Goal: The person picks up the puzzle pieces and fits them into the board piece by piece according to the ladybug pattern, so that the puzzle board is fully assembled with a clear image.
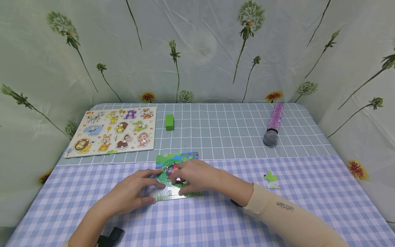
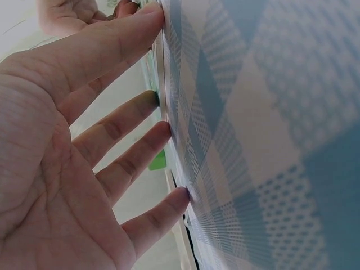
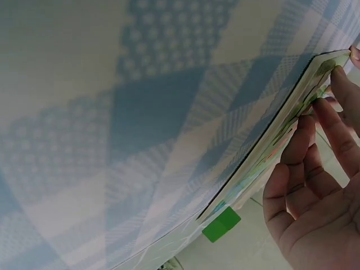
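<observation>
A jigsaw puzzle (image 1: pixel 166 198) with a ladybug picture lies in its flat frame on the checked cloth. My left hand (image 1: pixel 132 190) is at its left side, fingers spread, with fingertips and thumb at the edge. In the left wrist view, nothing lies in the left palm (image 2: pixel 50 185). Over the middle of the picture, my right hand (image 1: pixel 195 176) touches the puzzle's surface with thumb and fingertips and hides part of the ladybug. The right wrist view shows the right thumb and index finger extended onto the puzzle board (image 3: pixel 275 135), the other fingers bent.
A loose puzzle piece (image 1: pixel 271 180), green and white, lies on the cloth to the right. At the back left is an animal peg board (image 1: pixel 98 137), with a green block (image 1: pixel 169 122) beside it. A microphone (image 1: pixel 271 137) with a glittery pink handle lies at the back right.
</observation>
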